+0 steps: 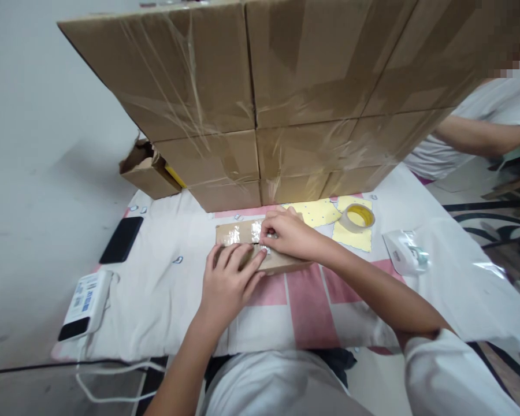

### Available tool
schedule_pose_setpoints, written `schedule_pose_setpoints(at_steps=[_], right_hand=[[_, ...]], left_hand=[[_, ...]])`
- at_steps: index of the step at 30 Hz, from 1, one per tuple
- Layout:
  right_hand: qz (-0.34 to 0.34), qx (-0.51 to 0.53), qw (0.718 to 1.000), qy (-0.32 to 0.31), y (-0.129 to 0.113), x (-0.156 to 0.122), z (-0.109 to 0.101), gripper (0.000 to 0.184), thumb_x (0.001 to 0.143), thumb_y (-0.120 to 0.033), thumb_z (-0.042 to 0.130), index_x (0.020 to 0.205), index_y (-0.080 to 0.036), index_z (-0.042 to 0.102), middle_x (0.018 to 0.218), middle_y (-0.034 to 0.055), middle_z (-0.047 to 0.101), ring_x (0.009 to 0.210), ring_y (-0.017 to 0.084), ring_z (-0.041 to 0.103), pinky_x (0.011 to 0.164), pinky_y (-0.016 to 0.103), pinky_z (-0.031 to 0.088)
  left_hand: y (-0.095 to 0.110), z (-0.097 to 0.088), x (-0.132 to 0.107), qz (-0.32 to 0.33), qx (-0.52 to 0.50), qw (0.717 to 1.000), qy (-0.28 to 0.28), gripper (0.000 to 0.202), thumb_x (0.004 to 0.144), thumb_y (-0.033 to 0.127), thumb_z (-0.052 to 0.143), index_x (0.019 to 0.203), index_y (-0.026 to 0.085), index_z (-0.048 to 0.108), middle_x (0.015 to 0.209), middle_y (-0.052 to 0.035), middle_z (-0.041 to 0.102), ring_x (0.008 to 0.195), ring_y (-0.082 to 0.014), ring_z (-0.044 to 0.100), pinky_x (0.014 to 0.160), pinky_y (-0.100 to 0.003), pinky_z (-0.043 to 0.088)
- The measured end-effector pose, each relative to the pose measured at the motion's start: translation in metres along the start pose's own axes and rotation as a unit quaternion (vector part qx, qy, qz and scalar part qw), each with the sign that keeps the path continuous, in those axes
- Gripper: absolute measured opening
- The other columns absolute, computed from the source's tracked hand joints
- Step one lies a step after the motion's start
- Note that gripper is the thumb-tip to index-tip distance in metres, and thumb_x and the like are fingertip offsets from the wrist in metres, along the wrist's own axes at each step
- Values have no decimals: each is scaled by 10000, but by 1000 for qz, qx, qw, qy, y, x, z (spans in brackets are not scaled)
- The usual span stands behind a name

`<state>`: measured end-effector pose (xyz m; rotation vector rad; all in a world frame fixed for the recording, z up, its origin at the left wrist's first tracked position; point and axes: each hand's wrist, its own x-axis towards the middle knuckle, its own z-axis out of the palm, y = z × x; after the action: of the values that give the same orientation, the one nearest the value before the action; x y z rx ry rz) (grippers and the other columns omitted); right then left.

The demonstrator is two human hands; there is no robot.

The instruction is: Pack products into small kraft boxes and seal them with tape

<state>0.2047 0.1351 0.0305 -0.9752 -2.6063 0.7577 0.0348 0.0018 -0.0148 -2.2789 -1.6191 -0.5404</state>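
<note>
A small cardboard box (281,264) lies on the cloth-covered table right in front of me, with shiny strips of clear tape (233,233) across its top. My left hand (229,277) rests on the near left part of the box, fingers stretched out and apart. Over the middle of the top, my right hand (288,234) is closed in a pinch close to the left thumb. Whatever its fingertips hold is too small and covered to make out. A roll of clear tape (357,218) lies to the right, beyond my right forearm.
Large stacked cardboard boxes (260,104) wrapped in clear film stand behind the small box. An open carton (149,176) is at back left. A black phone (121,240) and a white device (86,303) lie left. A clear plastic packet (407,253) lies right. Another person's arm (485,136) shows at right.
</note>
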Motion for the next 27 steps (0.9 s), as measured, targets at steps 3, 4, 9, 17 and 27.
schedule_pose_setpoints(at_steps=[3,4,9,17,27], right_hand=[[3,-26,1000,7,0,-2,4,155,922,-202,649,770,-183,669,952,52,681,1007,243,498,865,359,280],[4,-36,999,11,1,-2,5,157,928,-218,650,775,-183,656,960,56,668,1002,247,490,853,358,284],[2,-90,994,67,7,-2,0,189,919,-294,704,847,-175,576,982,73,618,953,250,477,801,352,304],[41,-127,981,142,21,-5,-3,220,907,-373,698,868,-186,591,963,80,639,951,261,508,789,348,315],[371,-132,894,214,216,-75,-114,151,891,-207,628,757,-168,686,799,131,673,775,256,620,695,365,406]], left_hand=[[0,0,0,10,-5,1000,5,327,944,323,626,1266,278,669,1239,-66,699,1129,-279,599,1093,-517,363],[0,-1,1,13,-7,1000,5,325,943,311,628,1262,270,669,1239,-65,701,1125,-277,598,1089,-513,362],[3,-2,2,26,-16,999,18,304,933,263,647,1236,257,673,1219,-58,718,1106,-266,614,1070,-490,372],[7,3,-2,78,-45,995,42,414,950,66,555,1316,247,619,1341,13,685,1209,-238,614,1093,-462,341],[4,7,-8,90,-57,993,49,501,908,-4,525,1331,249,615,1361,29,666,1231,-237,615,1069,-456,356]])
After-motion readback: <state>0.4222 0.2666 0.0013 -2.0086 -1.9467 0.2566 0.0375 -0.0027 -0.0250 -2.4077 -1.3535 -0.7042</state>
